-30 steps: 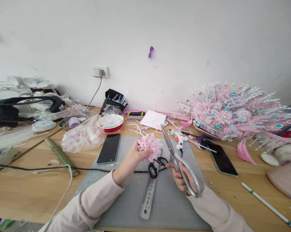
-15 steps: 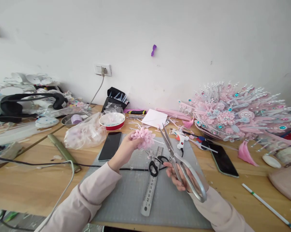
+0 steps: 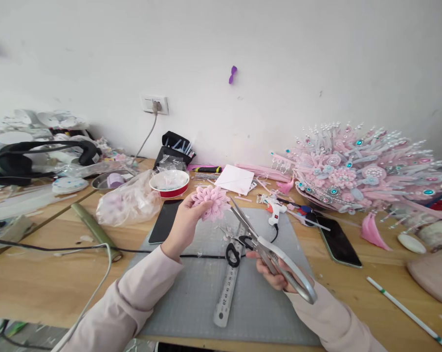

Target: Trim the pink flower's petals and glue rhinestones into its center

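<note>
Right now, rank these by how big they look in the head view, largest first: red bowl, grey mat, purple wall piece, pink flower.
1. Grey mat
2. Pink flower and red bowl, too alike to rank
3. Purple wall piece

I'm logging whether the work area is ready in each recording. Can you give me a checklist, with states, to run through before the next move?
1. Fluffy pink layered flower held: ok, pinched in the left hand.
2. Large silver metal scissors in hand: ok, in the right hand.
3. Left hand apart from those scissors: ok, a gap shows.
4. Scissor tips off the petals: cannot tell, they nearly meet in this view.
5. Grey gridded cutting mat bare: not ok, small black-handled scissors and a steel ruler lie there.
6. White glue gun cool: cannot tell.
</note>
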Tool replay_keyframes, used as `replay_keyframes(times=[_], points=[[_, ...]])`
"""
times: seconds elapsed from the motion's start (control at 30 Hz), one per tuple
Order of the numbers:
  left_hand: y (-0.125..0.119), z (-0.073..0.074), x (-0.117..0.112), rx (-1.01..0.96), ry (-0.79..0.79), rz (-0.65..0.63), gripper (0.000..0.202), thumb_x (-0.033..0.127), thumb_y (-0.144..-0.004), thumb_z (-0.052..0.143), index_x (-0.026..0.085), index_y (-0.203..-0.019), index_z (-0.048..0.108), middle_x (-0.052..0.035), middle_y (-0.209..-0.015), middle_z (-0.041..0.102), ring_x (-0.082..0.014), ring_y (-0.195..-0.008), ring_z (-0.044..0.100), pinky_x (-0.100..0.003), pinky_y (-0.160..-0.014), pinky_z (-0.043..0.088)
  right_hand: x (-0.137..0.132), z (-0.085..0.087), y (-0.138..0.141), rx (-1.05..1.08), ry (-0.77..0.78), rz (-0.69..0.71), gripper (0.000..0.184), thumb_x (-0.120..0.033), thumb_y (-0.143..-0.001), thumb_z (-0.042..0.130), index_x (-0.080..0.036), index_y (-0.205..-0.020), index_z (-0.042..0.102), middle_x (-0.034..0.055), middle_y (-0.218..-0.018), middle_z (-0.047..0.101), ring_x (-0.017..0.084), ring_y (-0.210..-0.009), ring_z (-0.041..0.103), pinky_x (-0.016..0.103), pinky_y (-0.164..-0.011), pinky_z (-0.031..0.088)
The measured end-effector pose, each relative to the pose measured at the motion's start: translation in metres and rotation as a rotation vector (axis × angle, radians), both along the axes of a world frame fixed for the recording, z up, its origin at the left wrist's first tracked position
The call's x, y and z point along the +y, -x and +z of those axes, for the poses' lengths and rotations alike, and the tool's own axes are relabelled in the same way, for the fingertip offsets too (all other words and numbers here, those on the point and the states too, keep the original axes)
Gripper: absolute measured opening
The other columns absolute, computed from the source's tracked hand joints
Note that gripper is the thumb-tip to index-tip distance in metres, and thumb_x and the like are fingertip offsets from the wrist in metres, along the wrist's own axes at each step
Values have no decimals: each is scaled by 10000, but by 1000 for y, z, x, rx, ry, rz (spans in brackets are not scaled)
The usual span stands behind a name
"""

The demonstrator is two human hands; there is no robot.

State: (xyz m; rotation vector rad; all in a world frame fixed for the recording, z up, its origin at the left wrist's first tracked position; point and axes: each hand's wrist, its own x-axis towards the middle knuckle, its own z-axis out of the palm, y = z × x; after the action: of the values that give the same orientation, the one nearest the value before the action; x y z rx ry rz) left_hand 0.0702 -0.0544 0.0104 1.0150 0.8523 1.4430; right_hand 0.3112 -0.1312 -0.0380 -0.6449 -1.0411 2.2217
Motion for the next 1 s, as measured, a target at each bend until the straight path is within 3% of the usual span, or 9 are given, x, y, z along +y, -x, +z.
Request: replay_keyframes(times=[0.13,0.3,0.4,0.67,0.77,1.0], points=[[-1,1,-1,18,32,-2,332,256,-629,697,161,-937,618,-40,-887,665,-166,-803,602,-282,-744,434,0,1,1,-54,42,-8,555,-449,-534,775,-204,-1010,628,-74,-624,452,-23,-357,195,115,-303,90],[-3,2,-4,51,55,-44,313,260,-624,701,170,-911,615,-32,-881,667,-165,-792,604,-271,-708,438,3,-8,2,-227,91,-6,360,-404,-719,639,-187,-1003,599,-92,-573,397,-16,-326,153,117,-305,107],[-3,2,-5,68,77,-43,320,268,-616,709,171,-904,610,-36,-893,668,-161,-773,605,-261,-678,440,3,-12,2,-270,85,-12,363,-440,-750,597,-197,-1019,592,-95,-567,391,-16,-312,163,122,-303,146],[-3,3,-7,69,86,-53,324,279,-595,730,178,-883,621,-22,-862,685,-152,-743,617,-255,-682,442,2,-16,0,-245,-67,-58,561,-415,-540,770,-219,-1038,603,-104,-585,424,-35,-298,182,109,-271,156],[-3,3,-6,77,84,-51,313,275,-599,729,177,-876,620,-22,-863,685,-153,-748,618,-253,-680,442,2,-16,0,-234,-67,-58,582,-426,-520,778,-227,-1038,602,-106,-582,420,-35,-301,173,109,-271,147],[-5,4,-8,74,96,-69,319,284,-600,730,170,-875,614,-20,-860,683,-146,-754,613,-249,-688,439,-2,-13,0,-274,-89,-86,390,-426,-741,609,-211,-1066,589,-77,-579,418,-8,-337,169,125,-313,144]])
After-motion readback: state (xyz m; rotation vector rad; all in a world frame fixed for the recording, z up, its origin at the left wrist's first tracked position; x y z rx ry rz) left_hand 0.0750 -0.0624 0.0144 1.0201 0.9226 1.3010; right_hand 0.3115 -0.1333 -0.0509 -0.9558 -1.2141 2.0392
